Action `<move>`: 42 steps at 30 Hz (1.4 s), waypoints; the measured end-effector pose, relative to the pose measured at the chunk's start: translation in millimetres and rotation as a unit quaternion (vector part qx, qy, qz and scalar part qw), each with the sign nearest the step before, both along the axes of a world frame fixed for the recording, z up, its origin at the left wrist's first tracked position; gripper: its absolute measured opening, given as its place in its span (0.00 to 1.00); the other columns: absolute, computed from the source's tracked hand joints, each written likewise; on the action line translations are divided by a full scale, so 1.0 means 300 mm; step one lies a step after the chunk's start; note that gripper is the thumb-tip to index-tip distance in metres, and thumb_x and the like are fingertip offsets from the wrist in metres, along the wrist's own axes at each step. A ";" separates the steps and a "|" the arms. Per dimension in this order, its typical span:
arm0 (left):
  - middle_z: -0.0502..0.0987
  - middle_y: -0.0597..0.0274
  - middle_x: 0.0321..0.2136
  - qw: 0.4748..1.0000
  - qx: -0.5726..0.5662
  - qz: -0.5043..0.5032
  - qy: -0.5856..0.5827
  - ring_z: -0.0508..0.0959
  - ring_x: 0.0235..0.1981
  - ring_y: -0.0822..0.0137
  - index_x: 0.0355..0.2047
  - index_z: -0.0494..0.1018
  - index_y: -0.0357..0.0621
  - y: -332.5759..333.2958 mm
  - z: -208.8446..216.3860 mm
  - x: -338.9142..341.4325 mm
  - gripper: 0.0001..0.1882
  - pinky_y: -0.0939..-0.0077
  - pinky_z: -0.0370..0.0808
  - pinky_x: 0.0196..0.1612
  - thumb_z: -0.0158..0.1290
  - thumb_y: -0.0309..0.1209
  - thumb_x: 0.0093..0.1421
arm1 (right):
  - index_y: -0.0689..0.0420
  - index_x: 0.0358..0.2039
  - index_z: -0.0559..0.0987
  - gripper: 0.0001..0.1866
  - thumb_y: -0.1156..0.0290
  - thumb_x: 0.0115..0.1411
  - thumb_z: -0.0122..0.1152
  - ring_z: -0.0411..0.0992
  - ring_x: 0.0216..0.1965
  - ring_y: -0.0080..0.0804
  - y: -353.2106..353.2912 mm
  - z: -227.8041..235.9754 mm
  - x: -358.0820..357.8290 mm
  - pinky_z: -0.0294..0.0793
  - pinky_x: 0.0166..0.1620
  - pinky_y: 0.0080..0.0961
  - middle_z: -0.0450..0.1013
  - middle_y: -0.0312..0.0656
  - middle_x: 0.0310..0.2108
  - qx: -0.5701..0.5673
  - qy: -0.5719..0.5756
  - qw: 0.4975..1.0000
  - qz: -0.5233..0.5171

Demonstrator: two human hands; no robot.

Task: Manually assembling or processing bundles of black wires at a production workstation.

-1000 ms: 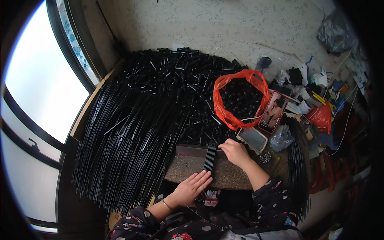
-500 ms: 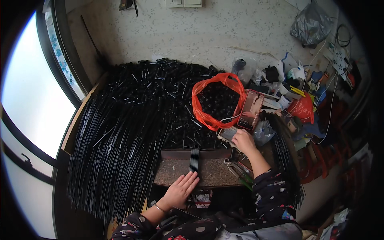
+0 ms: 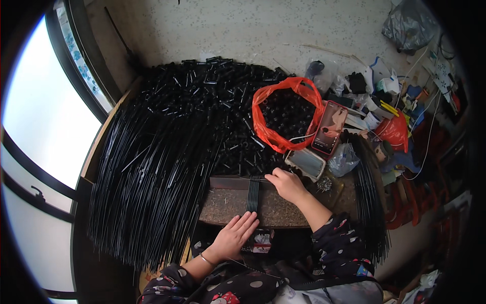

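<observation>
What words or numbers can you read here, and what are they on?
None can be read.
Phone: tiny marks low on its screen, too small to read.
Black strips under the left hand: no writing shows.

Board (image 3: 283,214) has room right of strips (image 3: 253,195); dark heap (image 3: 202,96) apparently blocks behind.

Left hand (image 3: 234,237) lies flat, palm down, fingers (image 3: 245,222) extended toward one o'clock; left forearm (image 3: 199,267) enters from seven. Right hand (image 3: 286,185) is curled, fingertips (image 3: 269,177) pinched toward ten o'clock; right forearm (image 3: 315,212) enters from five.
</observation>
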State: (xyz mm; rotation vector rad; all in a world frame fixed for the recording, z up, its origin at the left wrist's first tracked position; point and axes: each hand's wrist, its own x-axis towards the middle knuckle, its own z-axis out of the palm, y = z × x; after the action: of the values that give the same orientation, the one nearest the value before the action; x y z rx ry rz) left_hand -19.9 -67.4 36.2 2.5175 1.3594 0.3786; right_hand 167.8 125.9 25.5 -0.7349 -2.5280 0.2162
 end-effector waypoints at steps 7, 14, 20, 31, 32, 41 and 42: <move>0.52 0.48 0.61 1.000 -0.005 0.004 0.017 0.53 0.63 0.54 0.59 0.52 0.36 -0.003 -0.013 -0.010 0.46 0.60 0.51 0.61 0.51 0.52 0.47 | 0.56 0.34 0.77 0.08 0.74 0.55 0.51 0.72 0.30 0.43 -0.011 0.018 -0.016 0.71 0.32 0.37 0.68 0.43 0.29 -0.073 -0.050 0.994 -0.060; 0.52 0.48 0.61 1.000 -0.002 0.000 0.030 0.53 0.63 0.54 0.60 0.52 0.36 0.001 -0.019 -0.011 0.44 0.60 0.50 0.62 0.51 0.49 0.47 | 0.56 0.35 0.77 0.10 0.75 0.54 0.50 0.72 0.32 0.44 -0.019 0.008 -0.062 0.72 0.34 0.37 0.69 0.44 0.30 -0.100 -0.048 0.991 -0.069; 0.52 0.48 0.61 1.000 -0.008 -0.002 0.029 0.53 0.63 0.54 0.60 0.52 0.36 -0.002 -0.009 -0.014 0.46 0.60 0.50 0.62 0.53 0.51 0.45 | 0.59 0.28 0.75 0.05 0.76 0.52 0.50 0.72 0.33 0.45 -0.014 0.020 -0.104 0.72 0.35 0.39 0.68 0.45 0.30 -0.116 -0.050 0.991 -0.055; 0.52 0.49 0.62 0.999 -0.014 0.010 0.029 0.53 0.63 0.54 0.60 0.52 0.37 -0.006 -0.014 -0.021 0.46 0.60 0.51 0.61 0.53 0.49 0.45 | 0.54 0.20 0.71 0.02 0.72 0.47 0.51 0.65 0.31 0.31 0.058 0.060 0.054 0.64 0.34 0.27 0.64 0.35 0.23 0.196 -0.057 0.978 0.049; 0.51 0.49 0.62 1.000 -0.016 0.006 0.014 0.53 0.63 0.54 0.60 0.52 0.37 0.000 -0.010 -0.021 0.45 0.60 0.51 0.61 0.53 0.47 0.45 | 0.54 0.22 0.72 0.02 0.73 0.48 0.51 0.66 0.31 0.31 0.046 0.069 0.059 0.65 0.34 0.27 0.64 0.35 0.23 0.192 -0.078 0.977 0.046; 0.51 0.48 0.62 1.000 -0.018 0.010 0.003 0.52 0.63 0.54 0.60 0.52 0.37 -0.008 -0.017 -0.016 0.44 0.61 0.50 0.62 0.53 0.42 0.44 | 0.51 0.33 0.78 0.10 0.76 0.51 0.52 0.72 0.29 0.41 0.039 0.056 0.048 0.71 0.30 0.36 0.68 0.39 0.28 -0.088 -0.043 0.995 0.028; 0.51 0.48 0.62 1.000 -0.018 0.006 0.014 0.52 0.63 0.54 0.60 0.52 0.37 -0.008 -0.016 -0.016 0.44 0.61 0.50 0.62 0.53 0.41 0.44 | 0.51 0.33 0.78 0.10 0.76 0.51 0.52 0.72 0.29 0.41 0.040 0.055 0.044 0.71 0.30 0.36 0.68 0.39 0.28 -0.088 -0.043 0.995 0.030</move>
State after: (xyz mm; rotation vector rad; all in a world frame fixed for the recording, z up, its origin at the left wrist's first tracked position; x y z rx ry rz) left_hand -24.8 -70.0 31.4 2.4956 1.3809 0.3186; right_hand 180.9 137.8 42.0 -0.7513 -2.6395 0.4406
